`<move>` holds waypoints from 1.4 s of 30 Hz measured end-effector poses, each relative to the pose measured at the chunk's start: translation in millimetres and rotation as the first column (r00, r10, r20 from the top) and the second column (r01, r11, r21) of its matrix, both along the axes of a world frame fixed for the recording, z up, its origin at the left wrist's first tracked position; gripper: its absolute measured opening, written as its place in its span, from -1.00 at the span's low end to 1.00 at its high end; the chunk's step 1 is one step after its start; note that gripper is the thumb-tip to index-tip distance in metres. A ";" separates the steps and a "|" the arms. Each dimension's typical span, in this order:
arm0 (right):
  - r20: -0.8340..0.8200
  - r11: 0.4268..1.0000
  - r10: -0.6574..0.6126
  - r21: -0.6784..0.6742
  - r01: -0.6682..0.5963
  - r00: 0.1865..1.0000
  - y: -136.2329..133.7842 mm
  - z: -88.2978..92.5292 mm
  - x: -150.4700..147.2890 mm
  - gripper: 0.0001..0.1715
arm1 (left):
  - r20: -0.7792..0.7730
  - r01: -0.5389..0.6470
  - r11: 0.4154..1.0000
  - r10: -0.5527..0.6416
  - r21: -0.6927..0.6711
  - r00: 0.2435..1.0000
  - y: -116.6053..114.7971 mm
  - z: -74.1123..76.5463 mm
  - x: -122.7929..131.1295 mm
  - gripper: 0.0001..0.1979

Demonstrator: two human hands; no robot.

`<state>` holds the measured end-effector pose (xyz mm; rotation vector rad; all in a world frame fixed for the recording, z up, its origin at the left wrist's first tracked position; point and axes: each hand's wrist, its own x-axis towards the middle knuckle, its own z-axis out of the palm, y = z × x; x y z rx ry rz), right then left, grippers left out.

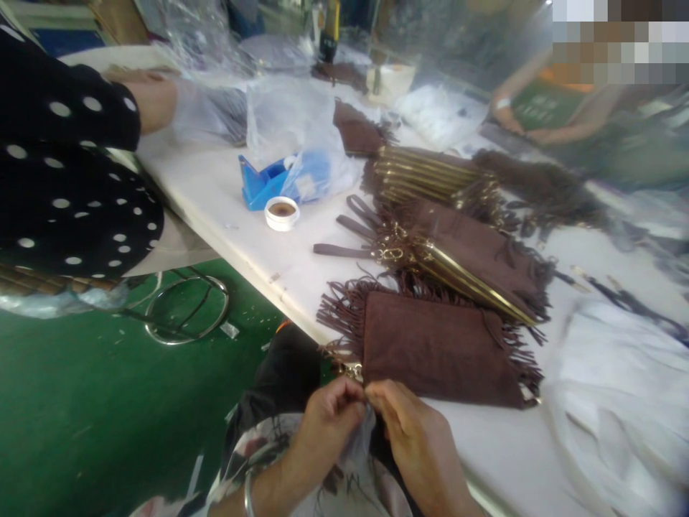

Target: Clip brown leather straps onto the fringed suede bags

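My left hand (334,411) and my right hand (406,420) meet at the table's near edge, fingertips pinched close together. Between them hangs some thin, whitish translucent plastic (362,439), partly hidden by the fingers; whether it is a bag I cannot tell. Just beyond my fingertips lies a brown fringed pouch (436,348), flat on the table, with a gold clasp (352,371) at its near left corner. Behind it, more brown fringed pouches (468,248) with gold zips and wrist straps (344,250) lie in an overlapping pile.
On the white table (237,248) stand a blue tape dispenser (261,183), a small white round tub (281,214) and clear plastic bags (291,115). White material (624,388) lies at right. A co-worker's dotted sleeve (69,108) is at left; another person's arms (570,126) are across the table.
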<state>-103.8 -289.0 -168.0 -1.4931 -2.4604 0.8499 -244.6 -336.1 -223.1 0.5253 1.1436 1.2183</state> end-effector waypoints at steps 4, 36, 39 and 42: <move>0.095 0.998 0.043 0.036 -0.047 0.995 1.9 7.1 -3.6 -0.71 | 0.060 -0.008 0.999 0.011 -0.041 0.998 1.9 0.2 1.9 -0.90; -0.368 0.736 -0.677 -0.325 0.594 0.638 -35.9 -37.3 -2.8 -0.63 | 0.512 -0.023 0.932 0.218 -0.361 0.831 2.5 -3.8 23.3 -0.65; -0.351 0.645 -0.763 -0.373 0.667 0.542 -42.0 -43.5 -8.4 -0.56 | 0.505 -0.015 0.932 0.210 -0.363 0.837 2.4 -4.0 24.6 -0.64; -0.332 0.659 -0.748 -0.266 0.704 0.575 -46.3 -47.4 -11.8 -0.56 | 0.481 -0.067 0.931 0.245 -0.358 0.842 1.3 -3.6 25.9 -0.64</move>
